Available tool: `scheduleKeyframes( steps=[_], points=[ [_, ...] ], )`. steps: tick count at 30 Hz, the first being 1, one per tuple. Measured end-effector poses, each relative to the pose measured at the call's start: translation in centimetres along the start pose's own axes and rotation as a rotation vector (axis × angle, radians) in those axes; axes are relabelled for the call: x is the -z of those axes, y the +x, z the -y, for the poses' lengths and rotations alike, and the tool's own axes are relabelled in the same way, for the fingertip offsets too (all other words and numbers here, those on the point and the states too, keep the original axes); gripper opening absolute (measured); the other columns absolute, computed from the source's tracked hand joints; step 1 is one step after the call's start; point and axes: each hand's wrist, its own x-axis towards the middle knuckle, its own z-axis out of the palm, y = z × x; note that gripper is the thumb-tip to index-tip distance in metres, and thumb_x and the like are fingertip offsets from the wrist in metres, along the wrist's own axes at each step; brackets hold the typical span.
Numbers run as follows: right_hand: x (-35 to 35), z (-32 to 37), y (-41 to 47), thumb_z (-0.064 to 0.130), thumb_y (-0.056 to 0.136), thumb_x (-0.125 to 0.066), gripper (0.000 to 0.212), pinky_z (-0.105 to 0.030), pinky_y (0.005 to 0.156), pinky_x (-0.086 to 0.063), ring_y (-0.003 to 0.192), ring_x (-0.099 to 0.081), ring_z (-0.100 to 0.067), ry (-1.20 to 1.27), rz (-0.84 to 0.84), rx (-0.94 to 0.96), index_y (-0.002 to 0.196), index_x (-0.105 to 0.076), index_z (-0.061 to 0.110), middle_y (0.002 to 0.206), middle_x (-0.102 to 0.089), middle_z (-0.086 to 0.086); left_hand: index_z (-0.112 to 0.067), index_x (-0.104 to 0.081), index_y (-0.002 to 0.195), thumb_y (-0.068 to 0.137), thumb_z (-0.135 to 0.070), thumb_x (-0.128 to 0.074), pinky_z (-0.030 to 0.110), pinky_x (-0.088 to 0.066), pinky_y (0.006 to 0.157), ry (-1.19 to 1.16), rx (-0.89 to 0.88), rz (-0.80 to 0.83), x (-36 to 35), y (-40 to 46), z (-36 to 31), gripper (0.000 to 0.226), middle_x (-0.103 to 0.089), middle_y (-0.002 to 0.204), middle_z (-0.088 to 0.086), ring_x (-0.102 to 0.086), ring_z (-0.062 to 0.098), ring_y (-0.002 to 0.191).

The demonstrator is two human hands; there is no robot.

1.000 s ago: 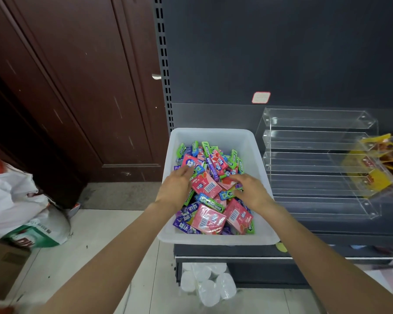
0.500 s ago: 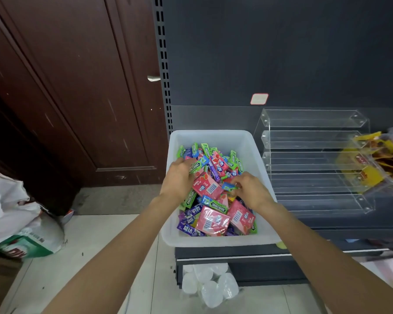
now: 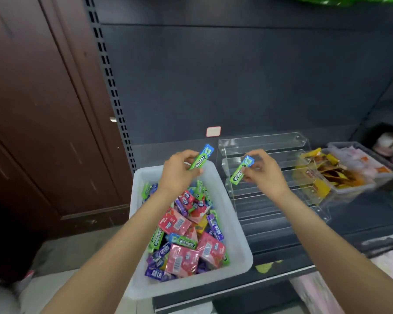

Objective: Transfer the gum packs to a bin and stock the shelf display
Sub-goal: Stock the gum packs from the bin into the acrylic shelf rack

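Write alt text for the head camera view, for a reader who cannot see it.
Each hand holds up a green Doublemint gum pack: the left hand grips one pack above a white bin heaped with mixed gum packs, the right hand pinches another before an empty clear tiered display. A clear tub of snack packets sits further right on the dark shelf.

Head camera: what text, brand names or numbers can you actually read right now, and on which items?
"DOUBLEMINT": green pack gripped by the left hand, first letter hidden.
"DOUBLE...": green pack pinched by the right hand, remainder covered.
"DOUBLEMINT": green pack lying in the white bin.
Pink boxes: barcodes and print, too blurred.
Purple packs: white characters, unreadable.
Wall tag: no legible text.
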Motion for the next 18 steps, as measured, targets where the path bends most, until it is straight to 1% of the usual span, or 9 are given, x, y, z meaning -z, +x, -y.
scheduleKeyframes(
  steps=[2,4,6,7,9,10,13,16,18],
  points=[
    [2.1,-0.2,1.7,-0.005,0.085,-0.06,0.029,-0.025,0.063,-0.058,0.075,-0.065,-0.023,0.062,-0.031,0.003,0.083,-0.049,0.022,0.092,-0.063,-0.017,-0.017,-0.067,0.104,0.076,-0.011,-0.075,0.004,-0.038,0.07,-0.018,-0.022,-0.007,-1.4,1.5,-1.7,0.029,-0.065,0.094,-0.003,-0.057,0.009,0.081],
    [4.1,-0.9,3.8,-0.006,0.087,-0.059,0.029,-0.022,0.06,-0.055,0.068,-0.066,-0.023,0.091,-0.042,0.015,0.08,-0.046,0.02,0.085,-0.064,-0.013,-0.015,-0.067,0.101,0.075,-0.006,-0.075,0.009,-0.042,0.076,-0.023,-0.019,-0.013,-3.0,3.1,-3.3,0.029,-0.066,0.092,-0.004,-0.061,0.013,0.087],
    [6.0,-1.6,6.1,-0.007,0.087,-0.057,0.03,-0.02,0.059,-0.055,0.063,-0.067,-0.017,0.118,-0.031,0.019,0.079,-0.044,0.019,0.089,-0.063,-0.016,-0.014,-0.067,0.101,0.074,-0.003,-0.075,0.005,-0.042,0.073,-0.017,0.002,-0.029,-4.7,4.7,-4.5,0.03,-0.066,0.09,-0.003,-0.061,0.013,0.085],
    [6.9,-1.9,7.2,-0.008,0.087,-0.056,0.03,-0.019,0.059,-0.056,0.064,-0.068,-0.016,0.132,-0.022,0.02,0.079,-0.044,0.018,0.092,-0.061,-0.018,-0.015,-0.067,0.1,0.074,-0.002,-0.074,0.004,-0.042,0.072,-0.017,0.016,-0.039,-5.5,5.4,-5.0,0.03,-0.065,0.09,-0.002,-0.061,0.013,0.084],
    [8.5,-2.4,9.4,-0.01,0.087,-0.055,0.029,-0.019,0.061,-0.057,0.072,-0.068,-0.019,0.136,-0.003,0.034,0.079,-0.045,0.016,0.097,-0.056,-0.018,-0.016,-0.067,0.099,0.074,-0.003,-0.074,0.012,-0.045,0.078,-0.001,0.042,-0.064,-6.9,6.6,-5.7,0.03,-0.066,0.09,-0.002,-0.063,0.014,0.086],
    [9.1,-2.6,10.4,-0.011,0.086,-0.055,0.029,-0.019,0.063,-0.057,0.076,-0.068,-0.021,0.136,0.005,0.04,0.079,-0.046,0.015,0.097,-0.054,-0.017,-0.017,-0.067,0.1,0.074,-0.003,-0.075,0.013,-0.045,0.079,0.009,0.062,-0.078,-7.5,7.1,-6.0,0.03,-0.066,0.09,-0.002,-0.064,0.014,0.087],
    [10.2,-3.1,13.0,-0.011,0.086,-0.056,0.027,-0.023,0.068,-0.058,0.082,-0.068,-0.027,0.127,0.054,0.051,0.078,-0.048,0.014,0.095,-0.056,-0.016,-0.016,-0.07,0.101,0.072,-0.006,-0.076,-0.002,-0.038,0.065,0.05,0.131,-0.122,-8.7,8.4,-6.5,0.031,-0.067,0.088,-0.002,-0.063,0.01,0.082],
    [9.7,-4.0,14.8,-0.007,0.082,-0.063,0.027,-0.038,0.076,-0.056,0.079,-0.067,-0.029,0.04,0.102,0.076,0.074,-0.053,0.016,0.083,-0.063,-0.01,-0.015,-0.071,0.103,0.071,-0.008,-0.079,-0.004,-0.037,0.062,0.093,0.176,-0.169,-9.1,9.3,-6.8,0.033,-0.066,0.086,-0.002,-0.057,0.003,0.073],
    [8.6,-4.6,15.7,-0.008,0.079,-0.066,0.028,-0.041,0.078,-0.055,0.082,-0.066,-0.032,0.051,0.118,0.063,0.072,-0.055,0.017,0.081,-0.065,-0.009,-0.013,-0.071,0.104,0.07,-0.008,-0.079,-0.005,-0.037,0.063,0.097,0.198,-0.186,-9.2,9.8,-6.9,0.035,-0.066,0.09,-0.004,-0.058,0.003,0.073]
  ],
)
